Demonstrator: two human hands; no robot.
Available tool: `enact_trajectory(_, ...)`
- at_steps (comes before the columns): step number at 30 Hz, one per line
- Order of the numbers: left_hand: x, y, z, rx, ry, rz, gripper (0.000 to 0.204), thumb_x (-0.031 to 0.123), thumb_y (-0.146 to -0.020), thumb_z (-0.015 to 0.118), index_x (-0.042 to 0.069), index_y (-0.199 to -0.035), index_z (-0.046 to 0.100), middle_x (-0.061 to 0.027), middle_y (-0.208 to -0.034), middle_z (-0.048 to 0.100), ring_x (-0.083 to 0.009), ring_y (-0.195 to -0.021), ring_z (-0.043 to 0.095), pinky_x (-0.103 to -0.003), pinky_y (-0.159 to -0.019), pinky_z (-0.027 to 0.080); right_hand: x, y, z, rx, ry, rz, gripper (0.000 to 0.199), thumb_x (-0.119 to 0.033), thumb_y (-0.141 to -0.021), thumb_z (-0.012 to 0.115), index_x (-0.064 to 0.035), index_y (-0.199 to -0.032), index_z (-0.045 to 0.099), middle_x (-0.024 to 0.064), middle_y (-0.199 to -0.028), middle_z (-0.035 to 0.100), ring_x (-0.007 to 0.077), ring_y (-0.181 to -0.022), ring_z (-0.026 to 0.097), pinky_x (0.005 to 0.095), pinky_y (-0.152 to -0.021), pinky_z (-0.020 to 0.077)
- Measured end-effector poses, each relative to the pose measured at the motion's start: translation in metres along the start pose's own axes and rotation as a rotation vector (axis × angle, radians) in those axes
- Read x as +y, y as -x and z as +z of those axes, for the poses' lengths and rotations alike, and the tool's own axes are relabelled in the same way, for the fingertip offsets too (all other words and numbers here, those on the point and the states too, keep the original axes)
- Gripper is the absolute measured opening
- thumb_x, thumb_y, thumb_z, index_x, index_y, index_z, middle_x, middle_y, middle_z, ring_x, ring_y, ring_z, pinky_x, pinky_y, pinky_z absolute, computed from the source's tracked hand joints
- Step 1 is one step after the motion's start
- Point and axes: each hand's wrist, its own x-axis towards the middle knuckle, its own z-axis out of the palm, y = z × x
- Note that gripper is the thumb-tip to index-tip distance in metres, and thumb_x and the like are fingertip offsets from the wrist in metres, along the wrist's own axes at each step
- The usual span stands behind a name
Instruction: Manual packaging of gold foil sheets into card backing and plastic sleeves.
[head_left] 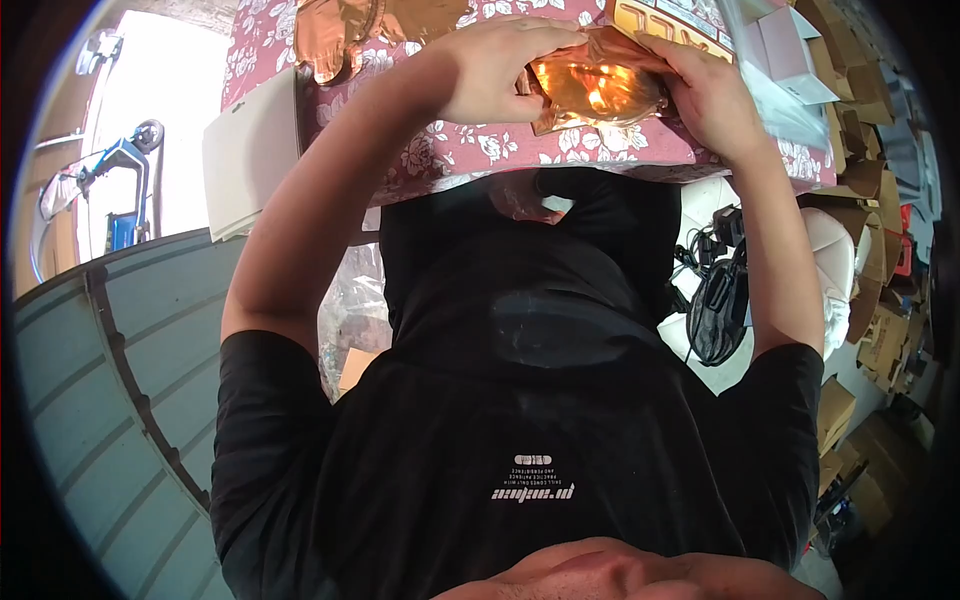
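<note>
A shiny copper-coloured foil pouch lies between my hands at the near part of the table, catching bright light on its front. My left hand grips its left side, thumb low and fingers over the upper edge. On the other side, my right hand holds the pouch's right edge, with thumb and fingers curved around it. What is inside the pouch cannot be seen. More flat copper foil pouches lie at the far left of the table.
A red floral cloth covers the table. Behind the pouch sits a yellow-orange printed package. White boxes and clear plastic stand at the right, near cardboard boxes. A white box stands at the table's left edge.
</note>
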Motion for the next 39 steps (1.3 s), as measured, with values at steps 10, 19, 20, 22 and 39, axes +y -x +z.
enact_trajectory(10,-0.018,-0.002,0.021,0.156,-0.214,0.065,0.065,0.005,-0.084,0.064,0.009,-0.149,0.057,-0.0181,-0.142,0.065,-0.0372,-0.129,0.063,-0.046,-0.111,0.050,-0.046,-0.015,-0.047,-0.139,-0.040,0.163,0.048,0.003,-0.085,0.071,-0.0047,-0.133,0.071,0.0214,-0.128,0.073,0.0415,-0.111,0.072,0.0467,-0.097,0.0565)
enact_trajectory(19,-0.015,-0.021,0.019,0.107,-0.142,-0.070,0.047,0.014,-0.091,0.063,0.008,-0.137,0.070,-0.0214,-0.130,0.073,-0.0313,-0.120,0.070,-0.043,-0.105,0.054,0.000,0.018,-0.039,0.532,0.291,0.067,0.029,-0.010,-0.099,0.068,-0.0127,-0.126,0.076,0.0159,-0.110,0.078,0.0337,-0.095,0.077,0.0384,-0.082,0.0608)
enact_trajectory(20,0.000,-0.024,0.011,0.107,-0.141,-0.070,0.047,0.014,-0.091,0.063,0.008,-0.137,0.070,-0.0214,-0.130,0.073,-0.0313,-0.120,0.070,-0.043,-0.105,0.054,-0.006,0.024,-0.045,0.531,0.291,0.067,0.029,-0.010,-0.099,0.068,-0.0127,-0.126,0.076,0.0159,-0.110,0.078,0.0337,-0.095,0.077,0.0384,-0.082,0.0608)
enact_trajectory(22,0.030,-0.025,-0.003,0.223,0.395,-0.520,0.032,0.025,-0.098,0.066,0.008,-0.123,0.077,-0.0177,-0.105,0.080,-0.0241,-0.097,0.077,-0.037,-0.089,0.058,-0.019,0.039,-0.058,0.796,0.255,0.277,0.023,-0.010,-0.097,0.075,-0.0058,-0.119,0.077,0.0117,-0.109,0.081,0.0233,-0.094,0.079,0.0323,-0.083,0.0607)
enact_trajectory(39,0.017,-0.023,-0.019,0.584,0.345,-0.536,0.056,0.011,-0.092,0.078,0.000,-0.142,0.057,-0.0141,-0.119,0.071,-0.0200,-0.098,0.070,-0.034,-0.087,0.057,-0.082,0.093,-0.020,0.622,0.136,0.038,0.032,0.015,-0.074,0.075,-0.0020,-0.101,0.069,0.0146,-0.111,0.081,0.0298,-0.096,0.076,0.0368,-0.088,0.0599)
